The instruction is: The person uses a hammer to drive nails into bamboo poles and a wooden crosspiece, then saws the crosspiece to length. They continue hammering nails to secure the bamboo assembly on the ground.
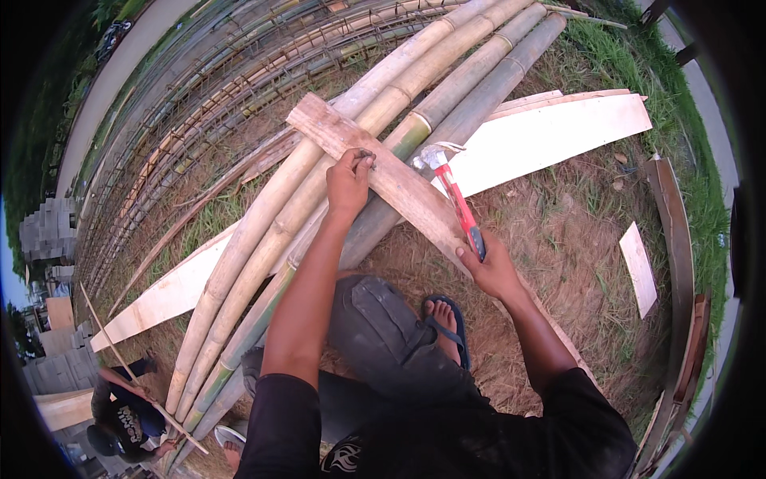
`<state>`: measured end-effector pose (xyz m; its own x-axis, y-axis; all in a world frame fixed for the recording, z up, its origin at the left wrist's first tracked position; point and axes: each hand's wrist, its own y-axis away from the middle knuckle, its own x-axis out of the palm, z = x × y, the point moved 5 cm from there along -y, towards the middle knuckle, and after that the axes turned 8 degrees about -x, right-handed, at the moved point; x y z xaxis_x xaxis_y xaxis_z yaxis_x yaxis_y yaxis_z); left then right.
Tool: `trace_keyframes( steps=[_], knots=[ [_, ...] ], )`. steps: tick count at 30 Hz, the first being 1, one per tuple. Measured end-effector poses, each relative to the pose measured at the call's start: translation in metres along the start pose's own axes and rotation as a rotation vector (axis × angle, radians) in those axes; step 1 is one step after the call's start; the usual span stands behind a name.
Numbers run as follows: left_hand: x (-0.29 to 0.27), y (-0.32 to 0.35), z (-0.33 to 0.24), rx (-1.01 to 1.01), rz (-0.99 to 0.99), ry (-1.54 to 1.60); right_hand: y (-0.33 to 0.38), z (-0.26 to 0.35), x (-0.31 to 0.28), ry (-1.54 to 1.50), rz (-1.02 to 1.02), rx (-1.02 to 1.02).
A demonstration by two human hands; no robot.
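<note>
- Head camera: I see a brown board [411, 191] lying slantwise on top of the bamboo poles [407, 88], so I think the laying part is done.
- I can't spot any nail heads in it for sure, so my guess is that pinning it down is left.
- The left hand [349, 185] pinches small dark bits [370, 160], maybe nails, right at the board. They are too tiny for me to be sure.
- The right hand [495, 271] is wrapped around the handle of a red hammer [456, 199]. I can't tell if the hammer's metal end touches anything.
- Pale wood [550, 136] pokes out on both sides of the poles.
- Far off, at the lower left, another person [128, 415] is near the pole ends, by a thin stick [140, 381].
</note>
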<state>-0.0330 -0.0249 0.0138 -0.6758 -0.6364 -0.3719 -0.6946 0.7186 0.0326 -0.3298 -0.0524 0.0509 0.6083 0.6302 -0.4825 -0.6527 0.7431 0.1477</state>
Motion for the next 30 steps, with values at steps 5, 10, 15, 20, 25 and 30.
trace_keyframes(
  steps=[5, 10, 15, 20, 25, 30],
  knots=[
    [-0.003, 0.002, 0.004, 0.073, -0.077, 0.012, -0.005, 0.011, 0.002, 0.028, 0.056, 0.039],
    [-0.007, -0.003, -0.001, 0.057, -0.017, -0.109, -0.009, 0.015, 0.004, 0.035, 0.047, -0.010],
    [-0.015, -0.007, 0.000, 0.054, 0.053, -0.176, -0.025, 0.047, 0.007, 0.046, 0.082, -0.066],
    [-0.018, -0.014, 0.006, -0.009, 0.105, -0.110, -0.052, 0.084, 0.008, 0.171, 0.026, -0.249],
    [-0.011, -0.007, 0.002, -0.085, 0.153, -0.128, -0.064, 0.075, 0.012, 0.364, 0.154, -0.301],
    [-0.021, -0.006, 0.005, -0.023, 0.101, -0.147, -0.056, 0.089, 0.012, 0.330, 0.121, -0.277]
  ],
)
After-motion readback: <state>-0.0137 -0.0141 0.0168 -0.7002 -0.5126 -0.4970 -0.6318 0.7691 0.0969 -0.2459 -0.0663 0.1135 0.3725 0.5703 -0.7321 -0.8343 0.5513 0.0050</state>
